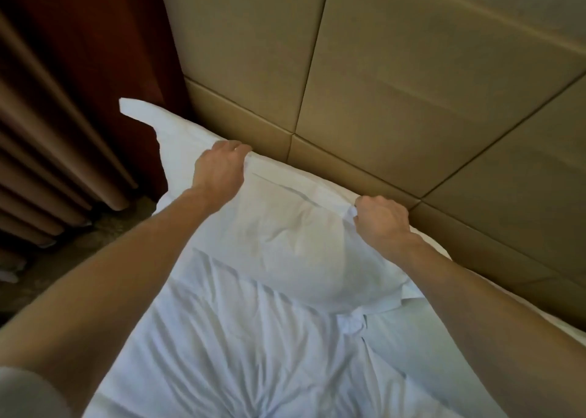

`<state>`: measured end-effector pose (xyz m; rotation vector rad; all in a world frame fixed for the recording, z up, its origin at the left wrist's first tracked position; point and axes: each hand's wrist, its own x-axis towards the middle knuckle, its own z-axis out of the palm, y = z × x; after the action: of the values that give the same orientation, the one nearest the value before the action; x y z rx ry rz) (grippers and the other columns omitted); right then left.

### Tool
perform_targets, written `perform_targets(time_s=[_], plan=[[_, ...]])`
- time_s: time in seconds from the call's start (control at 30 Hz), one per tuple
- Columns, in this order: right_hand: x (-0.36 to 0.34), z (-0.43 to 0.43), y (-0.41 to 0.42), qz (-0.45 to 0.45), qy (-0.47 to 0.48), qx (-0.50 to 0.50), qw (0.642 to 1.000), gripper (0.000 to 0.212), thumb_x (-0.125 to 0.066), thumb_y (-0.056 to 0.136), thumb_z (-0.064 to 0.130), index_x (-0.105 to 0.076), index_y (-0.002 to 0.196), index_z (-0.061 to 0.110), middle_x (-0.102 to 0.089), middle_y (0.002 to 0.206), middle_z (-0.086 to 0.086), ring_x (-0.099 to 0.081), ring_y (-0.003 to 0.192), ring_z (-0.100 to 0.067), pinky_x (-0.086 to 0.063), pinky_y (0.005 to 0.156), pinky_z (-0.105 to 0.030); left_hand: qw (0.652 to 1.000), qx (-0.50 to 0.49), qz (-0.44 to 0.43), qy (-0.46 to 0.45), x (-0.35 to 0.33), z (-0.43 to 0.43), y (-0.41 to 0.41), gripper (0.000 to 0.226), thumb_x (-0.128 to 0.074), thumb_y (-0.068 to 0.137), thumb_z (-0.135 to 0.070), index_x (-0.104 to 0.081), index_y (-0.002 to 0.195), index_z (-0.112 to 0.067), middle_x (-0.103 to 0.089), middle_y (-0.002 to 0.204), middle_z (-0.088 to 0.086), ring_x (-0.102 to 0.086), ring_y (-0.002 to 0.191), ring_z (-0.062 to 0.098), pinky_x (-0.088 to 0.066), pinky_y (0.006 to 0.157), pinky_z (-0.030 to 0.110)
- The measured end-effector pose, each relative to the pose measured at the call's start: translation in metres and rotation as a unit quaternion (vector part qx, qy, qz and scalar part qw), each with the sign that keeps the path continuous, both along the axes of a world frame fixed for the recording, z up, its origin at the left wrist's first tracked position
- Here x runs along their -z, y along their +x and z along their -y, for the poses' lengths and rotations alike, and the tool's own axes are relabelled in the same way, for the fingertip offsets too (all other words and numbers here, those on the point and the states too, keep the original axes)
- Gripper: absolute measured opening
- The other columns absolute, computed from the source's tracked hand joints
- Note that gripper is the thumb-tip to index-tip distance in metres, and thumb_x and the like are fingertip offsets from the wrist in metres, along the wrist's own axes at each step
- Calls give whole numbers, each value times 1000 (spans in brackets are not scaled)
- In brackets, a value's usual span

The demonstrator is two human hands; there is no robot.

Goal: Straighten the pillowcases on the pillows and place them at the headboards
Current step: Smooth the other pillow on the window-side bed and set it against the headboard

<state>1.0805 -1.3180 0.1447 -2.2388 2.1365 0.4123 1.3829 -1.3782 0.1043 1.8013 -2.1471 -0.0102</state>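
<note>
- Plainly, both bare arms reach out over the bed, and each hand has hold of the far edge of the white pillow (285, 233).
- The left hand (218, 167) has its fingers curled down over that edge, where the pillow meets the headboard (380, 84). The fingertips are tucked out of sight behind the fabric.
- The right hand (382, 219) is closed into a tight fist, with a bunch of the pillowcase gathered at its thumb side.
- Between the two hands the top edge of the pillow runs in a taut fold, and creases fan from the right hand toward the pillow's middle.
- The pillow lies flat on the bed, its long edge against the padded tan headboard just beyond both sets of knuckles.
- Past the left hand, on its outer side, a loose corner flap (139, 110) of the pillowcase sticks out over the side of the bed.
- Under the forearms, nearer than the hands, lies a rumpled white duvet (237, 354).
- Off to the outer side of the left arm hang a brown pleated curtain (47, 126) and a dark red one (111, 53), with patterned carpet (104, 230) below them.
- A grey sleeve (25, 392) shows at the top of the left arm.
</note>
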Motion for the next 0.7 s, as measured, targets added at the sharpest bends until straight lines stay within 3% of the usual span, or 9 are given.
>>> perform_targets(time_s=[0.1,0.2,0.33,0.43,0.5,0.57,0.7], plan=[[3,-4,3,-21,-5,20,1000,16,-55,88,6,-52,83,20,-48,68,5,-55,67,-20,-44,59,-31,996,37,77,40,7,34,12,39,-58,89,-6,-60,126,-17,-66,119,6,-57,111,30,-50,90,46],[5,-6,8,-39,11,36,999,18,-55,87,6,-47,83,21,-47,72,3,-51,70,-20,-41,61,-31,972,72,201,104,15,58,26,35,-54,95,-22,-55,129,-29,-65,116,-2,-53,116,25,-40,104,44],[12,-13,13,-51,22,39,998,14,-57,88,11,-49,87,22,-47,72,4,-50,70,-19,-39,61,-30,959,95,248,99,28,62,33,20,-58,94,-27,-60,113,-32,-69,107,-5,-58,110,21,-30,113,42],[13,-18,12,-56,14,29,998,9,-54,88,12,-52,89,21,-49,75,4,-48,68,-20,-36,60,-29,961,112,243,76,30,50,37,17,-64,88,-20,-63,102,-29,-70,94,-5,-62,97,21,-34,111,40],[9,-20,10,-44,-3,25,999,8,-52,88,13,-57,91,19,-52,74,3,-49,67,-21,-36,59,-30,969,117,212,50,22,44,44,13,-66,88,-18,-65,99,-25,-69,88,-1,-63,87,23,-42,101,40],[1,-18,7,-10,-11,30,999,10,-49,89,16,-59,92,18,-56,74,2,-52,66,-22,-42,60,-31,974,121,191,14,7,42,52,8,-68,87,-17,-67,94,-20,-67,81,3,-62,78,26,-45,90,40],[-22,-4,-3,71,-11,79,994,11,-51,88,24,-62,91,21,-63,83,-2,-57,76,-26,-43,64,-31,973,139,180,-44,-27,56,58,3,-68,86,-14,-70,85,-16,-68,74,6,-63,75,32,-44,88,42]])
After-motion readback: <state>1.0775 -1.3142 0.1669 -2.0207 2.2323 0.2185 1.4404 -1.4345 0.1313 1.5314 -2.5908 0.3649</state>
